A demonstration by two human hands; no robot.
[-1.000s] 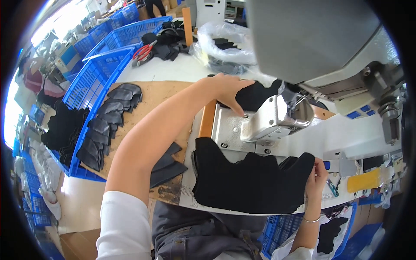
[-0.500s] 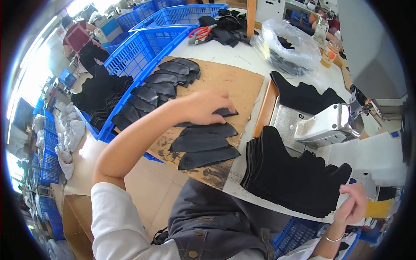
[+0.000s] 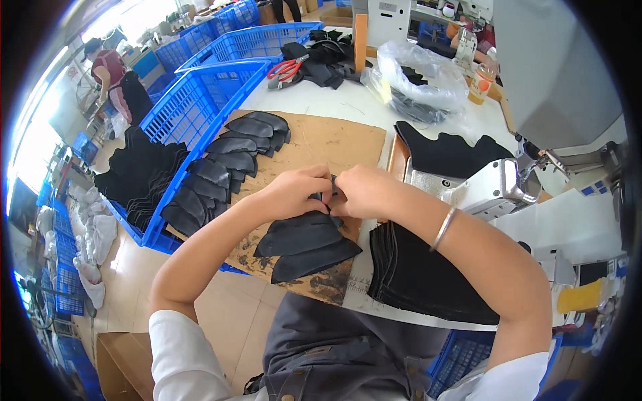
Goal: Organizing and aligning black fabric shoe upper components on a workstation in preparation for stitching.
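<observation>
My left hand (image 3: 299, 194) and my right hand (image 3: 364, 192) meet over the brown cardboard sheet (image 3: 334, 137). Both sets of fingertips are pinched on one black leather-like piece (image 3: 321, 208), mostly hidden beneath them. Just nearer to me lie two more curved black pieces, an upper one (image 3: 297, 234) and a lower one (image 3: 317, 257), partly overlapping. Several similar glossy pieces (image 3: 234, 160) are fanned out in overlapping groups along the cardboard's left side. Below my right forearm sits a stack of black fabric pieces (image 3: 421, 281) with a wavy outline.
A white sewing machine arm (image 3: 488, 187) stands at the right, with more black fabric (image 3: 455, 154) behind it. Blue crates (image 3: 194, 100) line the left. Farther back are red-handled scissors (image 3: 287, 68), a clear plastic bag (image 3: 421, 80) and a bottle (image 3: 481, 83). Another person (image 3: 114, 80) stands far left.
My right hand has come from the lower right to join my left over the cardboard. Both now pinch a black piece. The person in the background has shifted posture, and the view has moved slightly.
</observation>
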